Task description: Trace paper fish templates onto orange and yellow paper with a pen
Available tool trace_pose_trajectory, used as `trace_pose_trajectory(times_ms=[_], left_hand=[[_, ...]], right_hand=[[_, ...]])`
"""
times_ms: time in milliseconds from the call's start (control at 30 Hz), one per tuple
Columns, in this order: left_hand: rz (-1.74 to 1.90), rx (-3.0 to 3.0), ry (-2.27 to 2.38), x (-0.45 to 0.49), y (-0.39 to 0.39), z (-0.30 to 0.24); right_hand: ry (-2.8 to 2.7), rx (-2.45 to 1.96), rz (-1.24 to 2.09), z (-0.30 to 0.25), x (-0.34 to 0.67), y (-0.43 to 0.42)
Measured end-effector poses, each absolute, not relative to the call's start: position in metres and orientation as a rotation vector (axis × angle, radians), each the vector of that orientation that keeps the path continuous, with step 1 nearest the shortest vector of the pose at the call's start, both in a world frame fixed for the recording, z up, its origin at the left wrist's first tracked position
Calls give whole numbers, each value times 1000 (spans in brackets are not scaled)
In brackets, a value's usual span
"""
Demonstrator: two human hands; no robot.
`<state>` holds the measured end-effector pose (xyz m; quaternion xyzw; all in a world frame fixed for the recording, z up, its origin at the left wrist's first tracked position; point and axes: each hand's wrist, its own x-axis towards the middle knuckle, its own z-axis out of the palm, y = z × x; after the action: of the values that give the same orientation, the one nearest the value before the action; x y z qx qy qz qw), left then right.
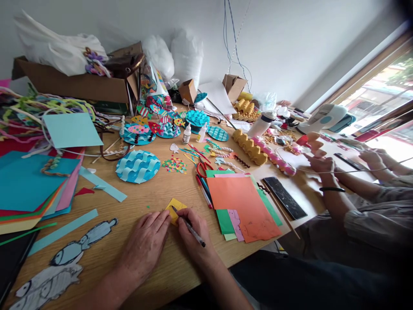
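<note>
In the head view a small piece of yellow paper (177,204) lies on the wooden table in front of me. Fingers of my left hand (146,239) lie flat, their tips at the paper's left edge. My right hand (197,234) grips a pen (193,232) with its tip on the paper, where dark lines show. To the right lies a stack of coloured sheets with an orange sheet (241,202) on top. Red-handled scissors (204,168) and several pens (204,191) are just beyond. Paper fish cutouts (69,254) lie at the lower left.
Wave-patterned blue discs (138,166), glue bottles (186,134) and confetti (174,165) lie ahead. Coloured paper (35,181) is stacked left, a cardboard box (77,88) behind it. A black phone (284,198) and egg-carton strips (250,147) lie right, near other people's hands (322,165).
</note>
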<state>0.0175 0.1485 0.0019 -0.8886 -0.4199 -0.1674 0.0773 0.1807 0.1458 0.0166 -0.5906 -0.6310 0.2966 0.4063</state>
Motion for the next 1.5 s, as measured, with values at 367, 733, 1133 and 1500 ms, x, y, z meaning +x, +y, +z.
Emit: trace_pose_trajectory(times_ms=[367,733,1133,1500], left_hand=[[-534,-2673,-1271,18,149,0],[-530,-2667,-1272,17,150,1],[-544,-2664,-1269,18,150,1],[-557,-2666,-1223,16,152,2]], right_hand=[[-1574,-1462,787,19,181,145],[-1570,-1482,795,21,182,144],[-1564,-1476,795,20,183,145],[-1586,-1496,809,21,182,144]])
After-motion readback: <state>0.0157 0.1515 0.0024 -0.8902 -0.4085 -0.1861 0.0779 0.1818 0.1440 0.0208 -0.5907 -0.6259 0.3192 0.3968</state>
